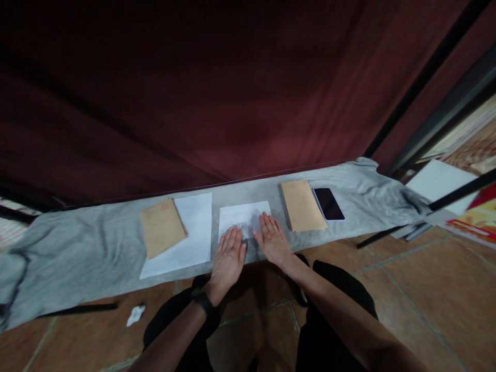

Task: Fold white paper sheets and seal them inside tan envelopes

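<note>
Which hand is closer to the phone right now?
Right. The right hand lies flat on the middle white sheet, with a brown envelope between it and the phone. The left hand rests farther away, beside the right hand.

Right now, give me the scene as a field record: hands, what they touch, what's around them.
surface: grey cloth, wrinkled, covering a long surface
left hand: open, palm down, fingers on the small white sheet
right hand: open, palm down, on the same sheet
left of sheet: brown envelope lying partly on a larger white sheet
right of sheet: second brown envelope, then a phone, screen dark
floor: crumpled paper scrap on tiles
backdrop: dark red curtain
</note>
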`<state>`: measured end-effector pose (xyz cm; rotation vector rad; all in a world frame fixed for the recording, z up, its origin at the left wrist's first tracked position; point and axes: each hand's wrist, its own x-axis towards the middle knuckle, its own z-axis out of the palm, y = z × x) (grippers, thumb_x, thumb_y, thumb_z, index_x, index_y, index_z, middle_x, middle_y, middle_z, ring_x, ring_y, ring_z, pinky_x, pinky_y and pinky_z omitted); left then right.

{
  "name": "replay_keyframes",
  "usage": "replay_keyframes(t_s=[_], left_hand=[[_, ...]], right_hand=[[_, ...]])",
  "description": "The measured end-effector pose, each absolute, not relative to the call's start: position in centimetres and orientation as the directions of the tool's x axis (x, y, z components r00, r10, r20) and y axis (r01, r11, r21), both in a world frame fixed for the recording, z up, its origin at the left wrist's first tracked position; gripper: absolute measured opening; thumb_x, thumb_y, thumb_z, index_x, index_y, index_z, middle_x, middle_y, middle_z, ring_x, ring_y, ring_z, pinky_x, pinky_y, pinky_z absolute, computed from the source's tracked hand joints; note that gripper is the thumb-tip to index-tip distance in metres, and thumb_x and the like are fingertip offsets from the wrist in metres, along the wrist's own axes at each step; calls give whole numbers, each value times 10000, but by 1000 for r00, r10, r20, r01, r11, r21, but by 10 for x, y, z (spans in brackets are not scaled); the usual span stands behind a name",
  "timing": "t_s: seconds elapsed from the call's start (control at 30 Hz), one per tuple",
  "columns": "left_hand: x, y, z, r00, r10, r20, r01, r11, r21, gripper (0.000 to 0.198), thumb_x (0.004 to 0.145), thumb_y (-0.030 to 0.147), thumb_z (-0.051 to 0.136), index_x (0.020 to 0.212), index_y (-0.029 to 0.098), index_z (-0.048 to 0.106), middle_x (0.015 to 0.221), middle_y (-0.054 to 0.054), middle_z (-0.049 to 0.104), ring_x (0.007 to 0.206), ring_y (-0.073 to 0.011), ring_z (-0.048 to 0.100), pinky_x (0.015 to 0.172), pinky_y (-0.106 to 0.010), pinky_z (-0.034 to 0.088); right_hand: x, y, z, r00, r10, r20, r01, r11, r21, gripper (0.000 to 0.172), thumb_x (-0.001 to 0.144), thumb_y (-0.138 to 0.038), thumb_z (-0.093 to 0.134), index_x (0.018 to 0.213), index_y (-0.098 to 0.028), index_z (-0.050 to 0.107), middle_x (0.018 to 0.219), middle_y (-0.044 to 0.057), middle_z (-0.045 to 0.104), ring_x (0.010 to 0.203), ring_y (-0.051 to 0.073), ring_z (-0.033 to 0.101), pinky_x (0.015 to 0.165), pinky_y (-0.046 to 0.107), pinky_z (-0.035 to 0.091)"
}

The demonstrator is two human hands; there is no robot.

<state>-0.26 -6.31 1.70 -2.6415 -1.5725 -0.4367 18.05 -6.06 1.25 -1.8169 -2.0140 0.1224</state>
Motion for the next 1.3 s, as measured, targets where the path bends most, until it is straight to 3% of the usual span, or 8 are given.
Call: replay_keyframes(t_s=[0.23,0.53,0.73,1.03,1.17,1.3], left_hand=[[9,-5,19,469,863,187,853,-497,160,574,990,190,273,1547,65,330,1631,-160,297,1540,-283,169,1227,-498,260],[13,23,-1,380,903,199,884,-418,209,536,1003,232,299,1507,108,433,1612,-131,349,1521,-320,231,1235,-550,180],[8,35,-2,371,897,239,878,-423,224,534,1002,263,328,1501,112,445,1599,-126,376,1514,-292,265,1246,-513,159],[-8,38,-14,234,926,295,909,-316,270,637,987,348,343,1514,-10,361,1587,-217,355,1509,-310,273,1227,-492,240],[-10,34,-11,175,942,287,931,-253,262,645,987,349,335,1487,-55,379,1571,-258,361,1493,-337,305,1222,-502,248],[-5,26,-4,201,927,316,924,-286,252,638,991,340,320,1510,-31,348,1577,-245,359,1507,-326,274,1228,-522,234]], right_hand=[[151,-33,17,-145,974,176,873,210,-441,587,1075,-438,194,1560,-140,337,1625,96,315,1521,226,255,1232,438,250],[150,6,10,-154,981,118,940,182,-289,546,1087,-389,196,1540,-151,387,1617,91,337,1517,238,262,1236,447,211],[158,15,2,-138,979,152,970,165,-181,543,1081,-400,280,1542,-130,377,1617,124,324,1505,264,285,1230,461,210],[176,17,-10,54,973,224,992,-26,-124,670,1062,-445,333,1531,33,316,1579,265,321,1488,335,313,1203,502,261],[183,12,-11,105,970,219,988,-77,-135,698,1056,-463,334,1533,45,298,1576,285,309,1491,351,300,1194,526,269],[186,6,-4,42,973,228,986,-4,-166,643,1064,-424,309,1541,7,310,1597,255,290,1508,339,259,1201,557,239]])
